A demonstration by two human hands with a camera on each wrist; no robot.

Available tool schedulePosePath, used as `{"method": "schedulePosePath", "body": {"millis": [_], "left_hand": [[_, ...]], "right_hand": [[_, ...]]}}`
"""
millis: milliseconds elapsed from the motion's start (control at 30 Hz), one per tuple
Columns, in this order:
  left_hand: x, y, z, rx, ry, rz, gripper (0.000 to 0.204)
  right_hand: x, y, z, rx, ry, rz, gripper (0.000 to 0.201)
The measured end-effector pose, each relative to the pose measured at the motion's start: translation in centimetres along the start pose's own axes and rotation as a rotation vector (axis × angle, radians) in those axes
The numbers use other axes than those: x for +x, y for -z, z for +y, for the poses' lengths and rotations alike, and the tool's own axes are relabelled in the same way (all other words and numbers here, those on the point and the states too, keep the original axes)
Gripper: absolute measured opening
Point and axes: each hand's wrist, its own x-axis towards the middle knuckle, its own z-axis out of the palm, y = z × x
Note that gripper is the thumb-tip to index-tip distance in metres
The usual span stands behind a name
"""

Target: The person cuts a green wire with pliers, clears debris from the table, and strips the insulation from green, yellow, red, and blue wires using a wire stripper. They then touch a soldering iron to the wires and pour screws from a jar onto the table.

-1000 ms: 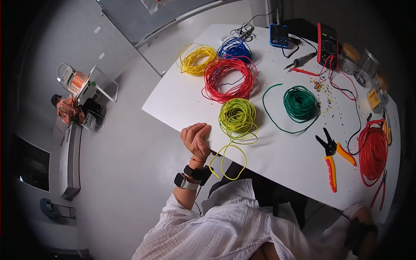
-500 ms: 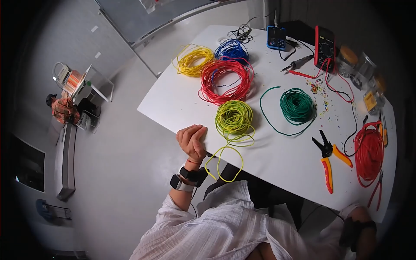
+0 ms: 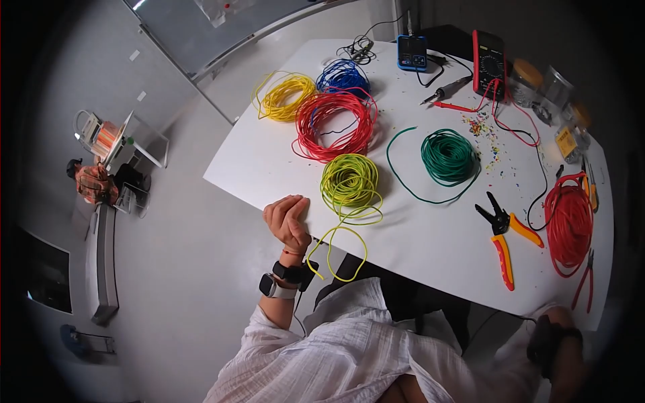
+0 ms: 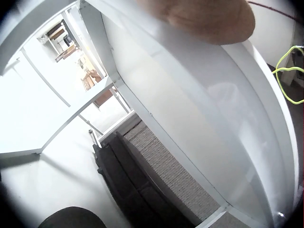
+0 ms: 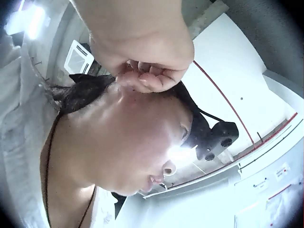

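Note:
My left hand (image 3: 287, 221) rests on the near left table edge, its fingers loosely bent with nothing in them. Part of it shows at the top of the left wrist view. Just right of it lies a lime-green wire coil (image 3: 349, 180), whose loose end (image 3: 365, 252) loops over the edge. Behind that are coils of pinkish-red wire (image 3: 364, 131), yellow wire (image 3: 306, 87) and blue wire (image 3: 342, 74). In the right wrist view my right hand (image 5: 147, 61) is raised against the side of the head, fingers curled toward the palm and holding nothing.
Farther right on the white table (image 3: 242, 171) lie a green wire coil (image 3: 447, 156), wire strippers (image 3: 498, 220) with handles spread, and a red wire coil (image 3: 568, 225). A multimeter (image 3: 489, 67), a soldering iron (image 3: 450, 89) and jars stand behind. A person (image 3: 94, 183) sits far left.
The head view has swung slightly, so the table and its things sit farther left in frame. The left hand keeps its place on the edge.

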Motion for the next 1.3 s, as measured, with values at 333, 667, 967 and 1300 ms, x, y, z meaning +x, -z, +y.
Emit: {"method": "schedulePosePath", "body": {"millis": [333,667,967,1300], "left_hand": [[0.0,0.0,-0.1,-0.006,-0.002,0.022,0.039],[-0.1,-0.2,0.0,-0.007,0.013,0.024,0.040],[0.0,0.0,-0.1,0.010,0.007,0.019,0.041],[-0.2,0.0,-0.2,0.014,-0.004,0.016,0.039]], "right_hand": [[1.1,0.4,-1.0,-0.059,-0.016,-0.063,0.021],[1.2,0.7,-1.8,-0.121,-0.024,-0.091,0.023],[2.4,0.3,-2.5,-0.127,0.029,-0.106,0.025],[2.7,0.1,-1.9,-0.142,0.132,-0.047,0.028]]}}
